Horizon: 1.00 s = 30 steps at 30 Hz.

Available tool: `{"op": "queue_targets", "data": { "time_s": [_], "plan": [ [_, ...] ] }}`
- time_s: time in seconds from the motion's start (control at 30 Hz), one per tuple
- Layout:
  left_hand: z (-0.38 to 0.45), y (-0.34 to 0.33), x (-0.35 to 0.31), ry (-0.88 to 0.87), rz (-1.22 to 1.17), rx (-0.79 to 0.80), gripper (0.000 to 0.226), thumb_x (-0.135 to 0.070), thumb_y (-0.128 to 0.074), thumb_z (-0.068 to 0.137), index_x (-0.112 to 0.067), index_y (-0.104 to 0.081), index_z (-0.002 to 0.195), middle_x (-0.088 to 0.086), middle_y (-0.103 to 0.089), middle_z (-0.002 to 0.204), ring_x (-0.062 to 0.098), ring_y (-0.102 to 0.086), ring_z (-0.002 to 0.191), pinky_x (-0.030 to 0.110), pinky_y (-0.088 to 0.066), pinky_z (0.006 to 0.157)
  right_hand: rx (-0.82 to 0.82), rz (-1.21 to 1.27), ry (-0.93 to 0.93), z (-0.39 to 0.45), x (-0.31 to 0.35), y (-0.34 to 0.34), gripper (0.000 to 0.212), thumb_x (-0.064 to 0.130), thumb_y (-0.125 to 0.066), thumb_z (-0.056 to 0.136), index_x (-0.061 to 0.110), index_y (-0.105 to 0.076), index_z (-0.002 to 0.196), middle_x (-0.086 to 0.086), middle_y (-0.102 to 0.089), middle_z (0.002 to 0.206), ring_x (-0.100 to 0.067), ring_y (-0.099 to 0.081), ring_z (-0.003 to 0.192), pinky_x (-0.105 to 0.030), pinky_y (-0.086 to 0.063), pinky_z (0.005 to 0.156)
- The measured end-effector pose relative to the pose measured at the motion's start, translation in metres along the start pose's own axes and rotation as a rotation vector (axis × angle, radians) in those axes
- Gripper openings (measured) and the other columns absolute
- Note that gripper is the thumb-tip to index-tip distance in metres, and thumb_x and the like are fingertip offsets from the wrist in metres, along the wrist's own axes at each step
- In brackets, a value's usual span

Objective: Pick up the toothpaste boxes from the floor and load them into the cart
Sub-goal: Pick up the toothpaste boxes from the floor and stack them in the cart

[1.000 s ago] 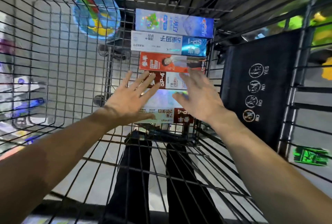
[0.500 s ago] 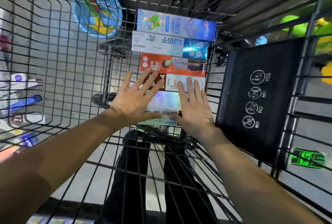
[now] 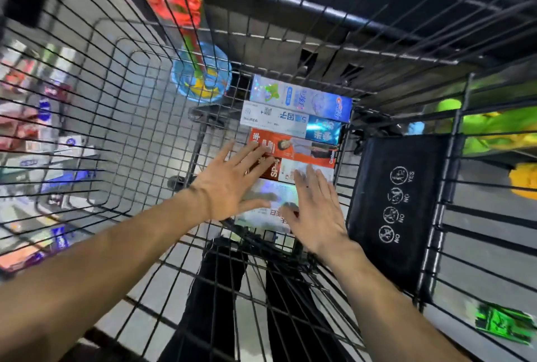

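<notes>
Grip state: both hands spread flat, fingers straight, nothing pinched. Left hand (image 3: 232, 184) lies over the left ends of the near boxes, right hand (image 3: 315, 210) over the right part of the nearest ones; palms look to be pressing or squaring the row, actual contact is blurred.

Toothpaste boxes sit in the black wire shopping cart (image 3: 125, 117), flat on the basket floor, side by side in one row against the right wall: holographic blue box (image 3: 302, 98) farthest, then white-and-teal box (image 3: 284, 122), orange box (image 3: 302, 146), red-and-white box (image 3: 290, 170), shiny pale box (image 3: 273, 196) partly under the hands. Black fold-down seat flap (image 3: 398, 204) hangs just right of the row.

Handling judgement: thin cardboard cartons, light, stiff along the length, crushable on the broad faces, glossy so a bit slippery. Best held across the narrow width mid-length, thumb on one long edge and fingers on the other. More boxes seem to lie on the floor left of the cart, too blurred to confirm.
</notes>
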<state>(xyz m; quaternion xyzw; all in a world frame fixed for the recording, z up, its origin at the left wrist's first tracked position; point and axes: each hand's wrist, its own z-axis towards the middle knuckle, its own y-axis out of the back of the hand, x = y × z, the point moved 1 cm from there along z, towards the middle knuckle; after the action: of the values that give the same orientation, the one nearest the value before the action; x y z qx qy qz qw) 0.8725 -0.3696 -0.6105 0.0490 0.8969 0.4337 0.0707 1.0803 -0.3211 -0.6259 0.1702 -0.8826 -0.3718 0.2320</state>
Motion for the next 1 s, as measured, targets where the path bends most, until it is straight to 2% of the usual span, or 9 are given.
{"op": "queue_targets", "data": {
  "time_s": [0.13,0.2,0.27,0.37,0.5,0.67,0.8,0.9,1.0],
  "plan": [
    [-0.066,0.053,0.027,0.347,-0.014,-0.181,0.086,-0.072,0.005,0.093,-0.018,-0.002,0.161,0.008,-0.012,0.168,0.027,-0.009,0.155,0.055,0.008,0.123,-0.132,-0.1,0.123,-0.006,0.039,0.069,0.082,0.066,-0.015,0.093,0.019,-0.014,0.161,-0.013,-0.005,0.168,-0.033,-0.005,0.155,-0.046,-0.003,0.124],
    [-0.114,0.074,0.047,0.554,-0.14,-0.342,0.084,-0.072,-0.005,0.097,-0.018,-0.019,0.16,0.009,-0.03,0.163,0.028,-0.023,0.152,0.056,-0.002,0.124,-0.257,-0.084,0.211,-0.008,0.071,0.109,0.083,0.068,-0.024,0.091,0.015,-0.036,0.154,-0.017,-0.025,0.163,-0.038,-0.029,0.147,-0.051,-0.021,0.121],
    [-0.171,0.081,0.066,0.732,-0.254,-0.535,0.082,-0.071,-0.011,0.098,-0.017,-0.034,0.155,0.009,-0.044,0.155,0.028,-0.035,0.146,0.058,-0.016,0.122,-0.336,-0.039,0.312,-0.012,0.11,0.143,0.079,0.065,-0.036,0.089,0.011,-0.049,0.145,-0.02,-0.039,0.156,-0.04,-0.042,0.139,-0.055,-0.036,0.113],
    [-0.256,0.072,0.086,0.952,-0.411,-0.77,0.076,-0.066,-0.022,0.099,-0.014,-0.046,0.149,0.01,-0.052,0.147,0.03,-0.043,0.14,0.058,-0.027,0.117,-0.396,-0.083,0.487,-0.016,0.181,0.178,0.076,0.063,-0.041,0.089,0.006,-0.055,0.138,-0.023,-0.048,0.147,-0.042,-0.05,0.131,-0.056,-0.044,0.106],
    [-0.367,0.024,0.113,1.167,-0.536,-0.874,0.074,-0.064,-0.028,0.098,-0.013,-0.048,0.147,0.011,-0.052,0.148,0.032,-0.046,0.138,0.058,-0.034,0.113,-0.373,-0.181,0.728,-0.026,0.308,0.187,0.079,0.069,-0.035,0.094,0.008,-0.053,0.141,-0.019,-0.048,0.148,-0.038,-0.048,0.134,-0.054,-0.041,0.11],
    [-0.507,-0.093,0.151,1.424,-0.644,-0.846,0.072,-0.063,-0.029,0.097,-0.013,-0.051,0.143,0.012,-0.057,0.141,0.036,-0.055,0.125,0.055,-0.043,0.101,-0.313,-0.295,1.013,-0.046,0.505,0.119,0.071,0.063,-0.038,0.094,0.012,-0.052,0.14,-0.016,-0.051,0.145,-0.037,-0.05,0.131,-0.044,-0.036,0.112],
    [-0.615,-0.208,0.182,1.559,-0.721,-0.814,0.064,-0.058,-0.034,0.097,-0.009,-0.051,0.134,0.022,-0.061,0.132,0.044,-0.061,0.116,0.056,-0.05,0.095,-0.154,-0.35,1.135,-0.056,0.656,0.018,0.073,0.064,-0.044,0.092,0.01,-0.051,0.141,-0.016,-0.05,0.146,-0.037,-0.05,0.131,-0.049,-0.042,0.109],
    [-0.681,-0.287,0.201,1.668,-0.783,-0.735,0.072,-0.062,-0.026,0.099,-0.007,-0.055,0.137,0.017,-0.061,0.133,0.037,-0.059,0.12,0.045,-0.037,0.099,-0.077,-0.388,1.214,-0.056,0.746,-0.059,0.074,0.066,-0.042,0.093,0.01,-0.05,0.142,-0.015,-0.051,0.145,-0.036,-0.049,0.132,-0.048,-0.043,0.109],
    [-0.714,-0.358,0.212,1.732,-0.815,-0.674,0.07,-0.055,-0.037,0.094,-0.003,-0.056,0.137,0.019,-0.062,0.132,0.038,-0.058,0.119,0.045,-0.038,0.102,-0.005,-0.425,1.267,-0.048,0.811,-0.128,0.077,0.07,-0.035,0.093,0.012,-0.05,0.141,-0.016,-0.052,0.144,-0.037,-0.049,0.131,-0.048,-0.044,0.109]
  ]
}}
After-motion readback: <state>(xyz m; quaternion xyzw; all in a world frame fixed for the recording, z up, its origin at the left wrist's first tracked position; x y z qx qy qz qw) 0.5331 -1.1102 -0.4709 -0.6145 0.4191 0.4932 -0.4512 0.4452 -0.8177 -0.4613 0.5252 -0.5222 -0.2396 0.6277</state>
